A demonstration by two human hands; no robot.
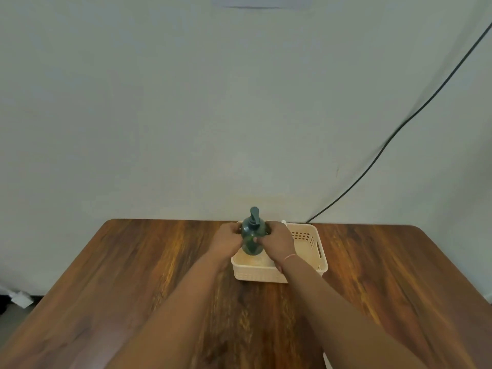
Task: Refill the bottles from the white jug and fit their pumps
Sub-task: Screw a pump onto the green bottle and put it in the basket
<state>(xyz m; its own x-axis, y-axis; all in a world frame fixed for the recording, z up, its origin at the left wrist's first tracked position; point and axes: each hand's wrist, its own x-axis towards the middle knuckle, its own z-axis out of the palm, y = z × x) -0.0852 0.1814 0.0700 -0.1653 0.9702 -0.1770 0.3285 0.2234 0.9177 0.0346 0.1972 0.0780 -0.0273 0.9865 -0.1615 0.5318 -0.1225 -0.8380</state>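
Note:
A dark green bottle (251, 237) with its pump head (254, 214) fitted stands upright over the left part of a cream plastic basket (310, 246). My left hand (227, 238) grips the bottle's left side and my right hand (278, 239) grips its right side, both at shoulder height. Whether the bottle rests on the basket floor or is held just above it, I cannot tell. A small white tip (283, 222) shows behind my right hand at the basket's far rim. The white jug is not clearly in view.
The basket sits at the far middle of a brown wooden table (133, 275), close to the pale wall. A black cable (399, 129) runs down the wall to the table's back edge. A white object (327, 360) peeks in at the bottom edge.

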